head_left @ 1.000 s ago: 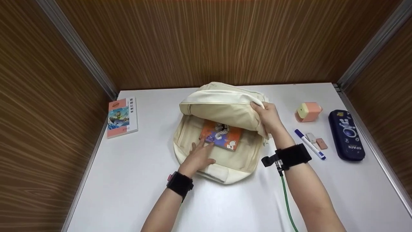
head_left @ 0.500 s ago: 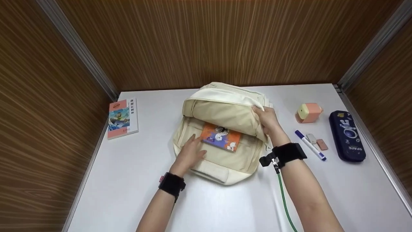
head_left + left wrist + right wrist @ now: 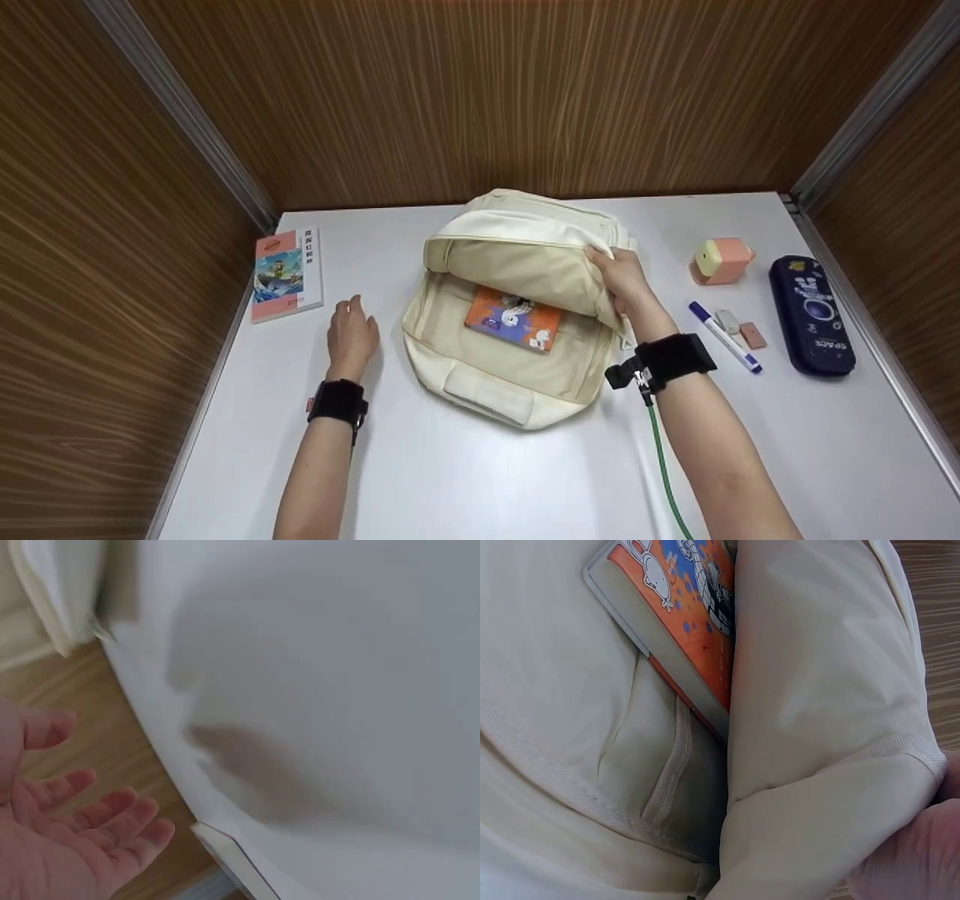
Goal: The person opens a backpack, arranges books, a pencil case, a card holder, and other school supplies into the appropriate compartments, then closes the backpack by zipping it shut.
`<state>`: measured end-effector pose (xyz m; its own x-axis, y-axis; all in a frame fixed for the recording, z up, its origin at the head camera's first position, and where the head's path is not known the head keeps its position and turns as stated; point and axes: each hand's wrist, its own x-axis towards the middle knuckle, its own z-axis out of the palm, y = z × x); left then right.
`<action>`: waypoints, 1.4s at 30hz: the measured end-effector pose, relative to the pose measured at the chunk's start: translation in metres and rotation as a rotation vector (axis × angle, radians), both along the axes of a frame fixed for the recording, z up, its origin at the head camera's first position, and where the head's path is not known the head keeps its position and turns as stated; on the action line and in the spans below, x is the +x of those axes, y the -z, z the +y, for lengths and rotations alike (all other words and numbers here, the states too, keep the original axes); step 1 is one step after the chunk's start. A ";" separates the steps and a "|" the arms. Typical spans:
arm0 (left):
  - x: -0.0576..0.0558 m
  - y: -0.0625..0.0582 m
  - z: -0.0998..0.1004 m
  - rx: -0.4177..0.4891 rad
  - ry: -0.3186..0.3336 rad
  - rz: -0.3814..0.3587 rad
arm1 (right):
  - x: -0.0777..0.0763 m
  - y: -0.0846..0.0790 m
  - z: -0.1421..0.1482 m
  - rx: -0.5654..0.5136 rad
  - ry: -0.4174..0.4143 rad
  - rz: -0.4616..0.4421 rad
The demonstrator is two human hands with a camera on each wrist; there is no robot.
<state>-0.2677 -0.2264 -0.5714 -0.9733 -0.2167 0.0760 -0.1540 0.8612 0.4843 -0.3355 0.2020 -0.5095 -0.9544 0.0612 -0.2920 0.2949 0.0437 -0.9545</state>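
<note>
Presently, the left-side book (image 3: 285, 274), long axis running up-frame, lies to the upper left of the nearer, empty left hand (image 3: 351, 339); the right hand (image 3: 624, 279) grips the bag flap (image 3: 517, 259).

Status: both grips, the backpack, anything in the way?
Right grip holds up pale flap of cream fabric backpack; orange-and-purple rectangular book lies inside. Left grip empty, near pink-and-blue rectangular paperback. No obstacle visible between left grip and paperback.
</note>
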 end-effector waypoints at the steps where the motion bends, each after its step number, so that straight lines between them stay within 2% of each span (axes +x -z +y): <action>1: -0.003 0.001 -0.006 -0.012 -0.006 -0.041 | 0.000 0.000 0.000 0.003 -0.002 0.002; 3: -0.007 0.001 -0.017 -0.023 -0.018 -0.116 | 0.001 -0.001 0.000 0.000 -0.009 0.009; 6: -0.014 0.000 -0.027 -0.022 -0.023 -0.191 | 0.001 0.000 0.001 -0.023 -0.022 0.020; 12: -0.021 0.003 -0.041 -0.027 -0.041 -0.236 | 0.003 -0.001 0.000 -0.049 -0.022 0.013; 17: -0.020 0.004 -0.049 0.005 -0.073 -0.292 | 0.003 -0.002 -0.001 -0.059 -0.017 0.001; 21: -0.018 0.002 -0.053 0.034 -0.072 -0.319 | 0.003 -0.003 -0.002 -0.052 -0.023 0.002; 26: -0.015 0.001 -0.057 0.050 -0.015 -0.309 | 0.003 -0.002 -0.001 -0.032 -0.019 0.001; 31: -0.012 0.001 -0.056 0.025 0.050 -0.333 | 0.002 0.000 -0.002 -0.018 -0.008 0.006; 38: -0.005 -0.003 -0.041 -0.010 0.134 -0.399 | 0.004 0.000 -0.001 -0.021 -0.037 0.014; 42: 0.004 -0.004 -0.031 -0.032 0.178 -0.400 | 0.005 0.000 -0.002 -0.025 -0.036 0.017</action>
